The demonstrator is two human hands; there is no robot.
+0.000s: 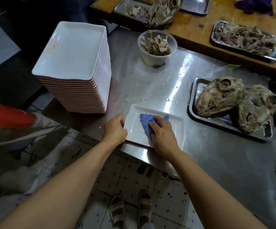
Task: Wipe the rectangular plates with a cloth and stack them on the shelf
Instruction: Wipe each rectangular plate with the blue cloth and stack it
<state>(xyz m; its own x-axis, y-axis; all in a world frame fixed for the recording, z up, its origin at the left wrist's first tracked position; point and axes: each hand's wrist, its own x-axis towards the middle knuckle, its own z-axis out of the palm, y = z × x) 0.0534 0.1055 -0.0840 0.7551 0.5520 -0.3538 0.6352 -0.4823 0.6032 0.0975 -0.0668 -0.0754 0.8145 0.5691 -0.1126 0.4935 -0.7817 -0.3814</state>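
A single white rectangular plate (175, 128) lies flat near the front edge of the steel table (150, 83). My left hand (115, 129) grips the plate's left rim, fingers curled over the edge. My right hand (162, 136) holds a crumpled blue cloth (146, 121) and presses it onto the inside of the plate. A tall stack of white rectangular plates (74, 63) with pink undersides stands at the table's left edge, behind my left hand. No shelf is in view.
A metal tray (229, 128) with two cooked fish heads sits to the right of the plate. Behind it stands a clear plastic tub of bones (157, 47). A wooden board (191, 28) at the back carries more metal trays. Water drops dot the table.
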